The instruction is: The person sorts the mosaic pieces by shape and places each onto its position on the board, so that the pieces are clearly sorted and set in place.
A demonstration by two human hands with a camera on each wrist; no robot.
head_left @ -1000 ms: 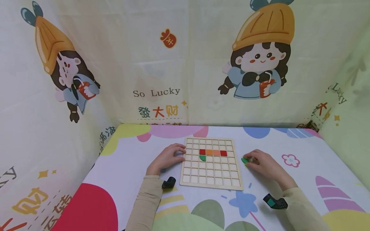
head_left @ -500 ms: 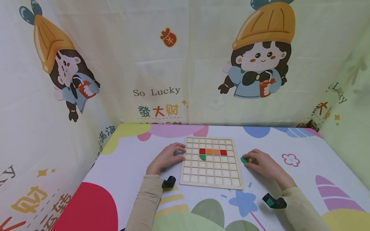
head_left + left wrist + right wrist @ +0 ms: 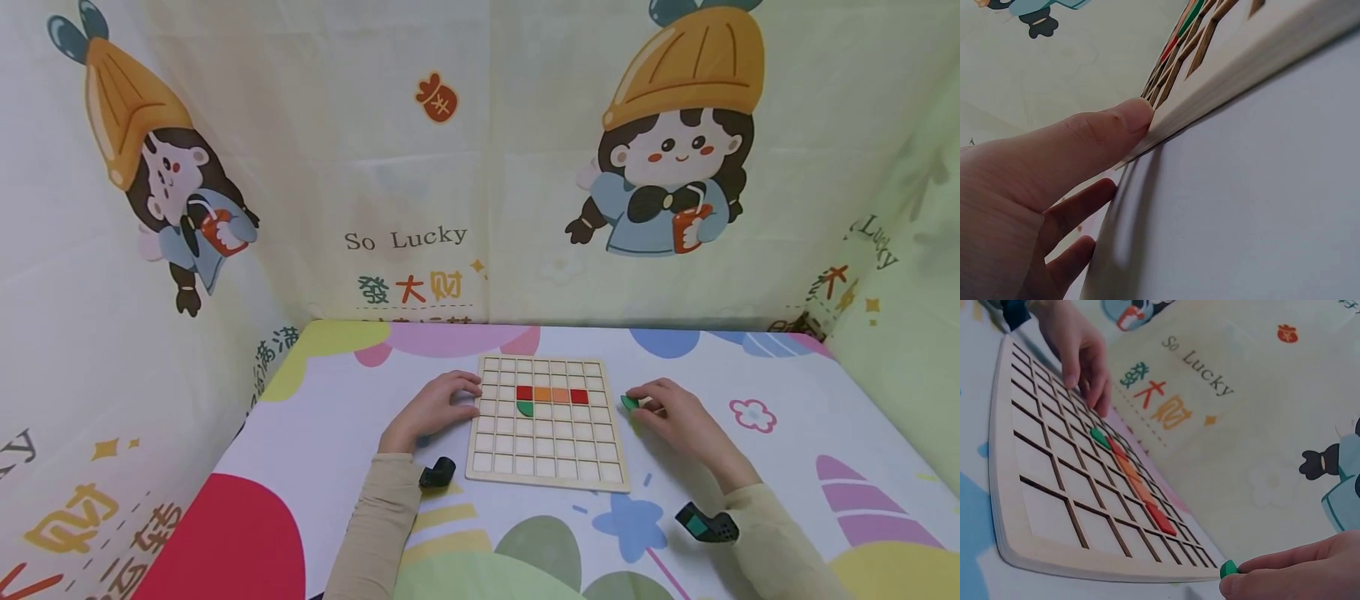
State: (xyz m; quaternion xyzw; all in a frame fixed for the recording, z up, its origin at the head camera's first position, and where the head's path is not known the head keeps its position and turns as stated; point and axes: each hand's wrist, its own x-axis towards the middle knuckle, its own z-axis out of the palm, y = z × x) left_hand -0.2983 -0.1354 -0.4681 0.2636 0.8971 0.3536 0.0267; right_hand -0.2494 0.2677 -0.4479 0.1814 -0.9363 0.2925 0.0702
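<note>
1. Head view: there, just off the right rim of a square, pale wooden grid board (image 3: 546, 428), a small green, curved-edged piece (image 3: 628, 403) was held clear of the grid, pinched between thumb and finger of the right hand (image 3: 678, 417); its full outline was partly covered. At the opposite rim the left hand (image 3: 435, 408) was placed with fingers and thumb parted. Inside the board, one row was filled by a red square tile (image 3: 524, 392), an orange square tile (image 3: 542, 394), a salmon square tile (image 3: 561, 395) and a second red square tile (image 3: 579, 397); a green quarter-round tile (image 3: 526, 409) was seated in the cell just nearer than the first red one.

2. Left wrist view: nearly straight, the thumb (image 3: 1110, 128) was laid against the board's edge, and two fingers (image 3: 1069, 262) were seen spread below it. Whether those fingers were pressed on the wood could not be told. By its look, the board was judged stiff and fairly light, easily slid, and best steadied by its rim.

3. Right wrist view: the pinch was confirmed near the board's corner, contact with the rim being impossible to tell. The piece was judged light, rigid, smooth, perhaps slippery, hardly fragile, and best gripped by its edges.
</note>
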